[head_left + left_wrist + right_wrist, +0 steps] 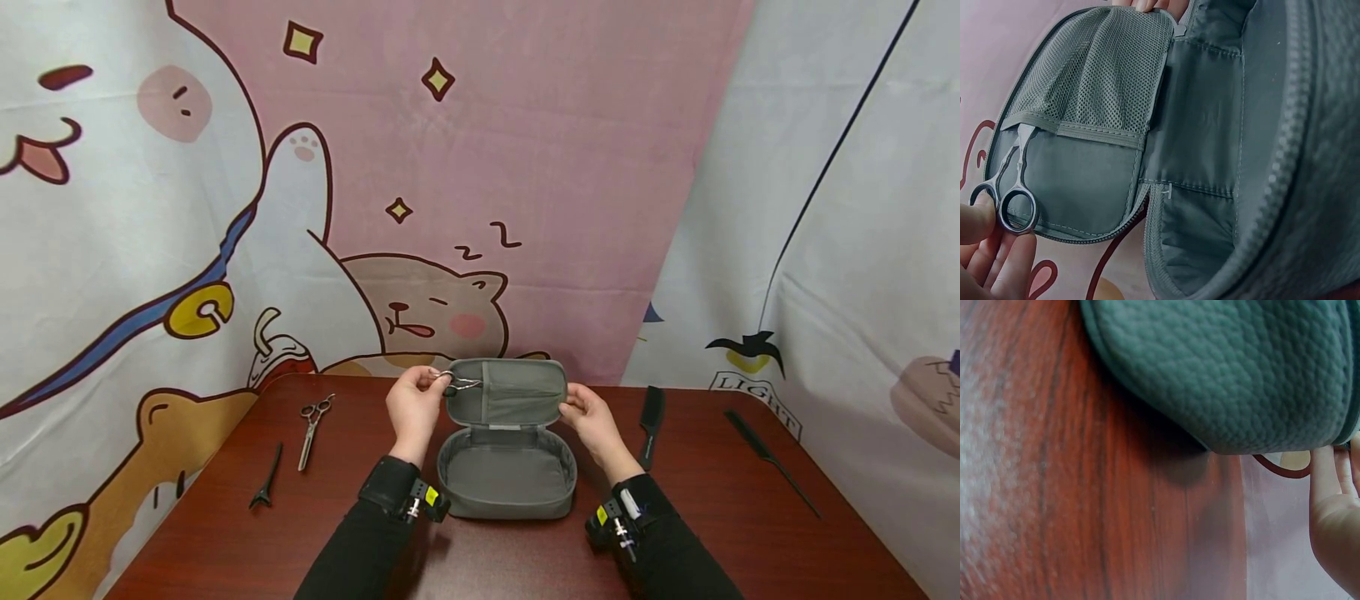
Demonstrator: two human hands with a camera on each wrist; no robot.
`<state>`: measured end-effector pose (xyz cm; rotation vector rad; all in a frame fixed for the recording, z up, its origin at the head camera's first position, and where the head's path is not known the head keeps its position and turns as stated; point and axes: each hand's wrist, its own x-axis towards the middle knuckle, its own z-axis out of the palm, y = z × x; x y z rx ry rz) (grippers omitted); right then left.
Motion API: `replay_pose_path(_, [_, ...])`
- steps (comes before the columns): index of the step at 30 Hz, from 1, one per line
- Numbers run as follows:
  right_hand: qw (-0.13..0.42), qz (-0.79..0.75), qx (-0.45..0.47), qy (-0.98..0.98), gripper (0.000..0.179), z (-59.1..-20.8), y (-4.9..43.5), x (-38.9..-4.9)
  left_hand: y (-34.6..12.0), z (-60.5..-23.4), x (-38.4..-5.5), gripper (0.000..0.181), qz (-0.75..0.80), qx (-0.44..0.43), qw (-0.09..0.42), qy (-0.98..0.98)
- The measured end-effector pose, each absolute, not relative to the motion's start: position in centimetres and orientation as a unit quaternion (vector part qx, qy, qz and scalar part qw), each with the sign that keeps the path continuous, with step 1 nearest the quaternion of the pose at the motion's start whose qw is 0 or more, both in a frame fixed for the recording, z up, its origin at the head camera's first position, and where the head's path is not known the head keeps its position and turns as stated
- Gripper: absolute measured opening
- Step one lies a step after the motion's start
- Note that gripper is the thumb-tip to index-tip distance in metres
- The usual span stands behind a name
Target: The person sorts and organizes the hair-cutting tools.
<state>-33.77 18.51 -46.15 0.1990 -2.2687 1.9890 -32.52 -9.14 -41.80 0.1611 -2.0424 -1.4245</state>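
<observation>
A grey zip case (507,507) stands unzipped on the table, its lid (1079,187) raised and its bottom compartment bare. A mesh pocket (1097,81) covers part of the lid's inner side. My left hand (416,410) pinches a pair of silver scissors (1021,203) by the finger rings, beside the lid's left edge. The scissors' blades run under the pocket's elastic hem and are mostly hidden by the mesh. On the other side, my right hand (596,423) grips the lid's right edge, with fingertips showing over the rim in the left wrist view.
Left on the brown table (510,558) lie another pair of scissors (311,433) and a black hair clip (266,485). To the right are a wide black comb (652,412) and a black tail comb (765,452). A printed cloth (562,167) hangs behind.
</observation>
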Motion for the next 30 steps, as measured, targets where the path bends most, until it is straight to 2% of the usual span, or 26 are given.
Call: replay_pose_path(30, [0.068, 0.650, 0.063, -0.754, 0.029, -46.3, 18.4, -33.9, -6.8, -41.7, -32.5, 0.012, -0.588, 0.032, 0.271, -0.762])
